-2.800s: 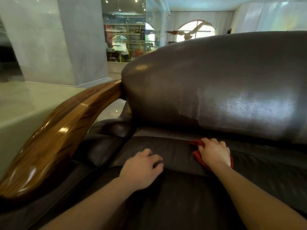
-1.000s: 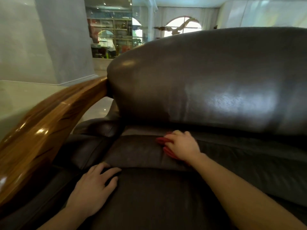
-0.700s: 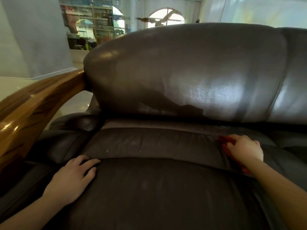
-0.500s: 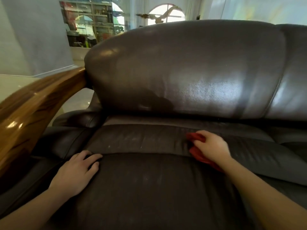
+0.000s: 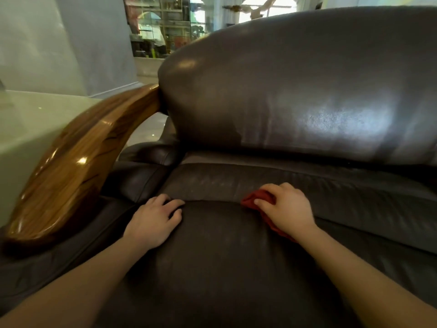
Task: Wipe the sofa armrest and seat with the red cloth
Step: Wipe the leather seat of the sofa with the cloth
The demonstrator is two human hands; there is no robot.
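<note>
A dark brown leather sofa fills the view, its seat cushion (image 5: 212, 268) in front of me and its backrest (image 5: 295, 91) behind. A glossy wooden armrest (image 5: 78, 166) curves along the left side. My right hand (image 5: 287, 208) presses the red cloth (image 5: 256, 200) onto the seat near its rear seam; most of the cloth is hidden under the palm. Flat on the seat lies my left hand (image 5: 155, 221), fingers slightly apart, close to the armrest's padded inner side (image 5: 139, 181).
A pale glossy surface (image 5: 30, 124) lies just beyond the armrest on the left. A grey pillar (image 5: 94, 43) and glass shelving (image 5: 165, 27) stand farther back. The sofa continues past the right edge.
My right hand has slid the red cloth leftward along the back of the seat. The view has swung left, so the armrest shows more. My left hand stays flat on the seat.
</note>
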